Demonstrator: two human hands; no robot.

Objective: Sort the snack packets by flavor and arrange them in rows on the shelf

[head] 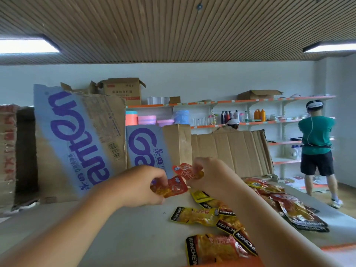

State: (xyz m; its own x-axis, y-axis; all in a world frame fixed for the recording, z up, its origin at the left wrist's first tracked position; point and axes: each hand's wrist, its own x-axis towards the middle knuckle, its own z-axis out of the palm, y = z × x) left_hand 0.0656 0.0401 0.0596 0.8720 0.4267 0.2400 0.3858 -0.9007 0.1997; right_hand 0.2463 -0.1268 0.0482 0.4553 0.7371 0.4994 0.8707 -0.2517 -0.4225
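My left hand (pixel 142 185) pinches a small red snack packet (pixel 171 187) just above the grey shelf top (pixel 119 232). My right hand (pixel 210 175) grips another red packet (pixel 184 170), held a little higher and close to the first. Yellow-and-black packets (pixel 194 215) lie in a loose line below my right forearm. A pile of red packets (pixel 285 201) sits further right, partly hidden by that arm.
Torn cardboard boxes with blue and purple lettering (pixel 77 139) stand along the back of the shelf top. A flattened brown cardboard sheet (pixel 231 151) leans behind the packets. A person in a green shirt (pixel 316 149) stands at far wall shelves (pixel 269 122) holding bottles.
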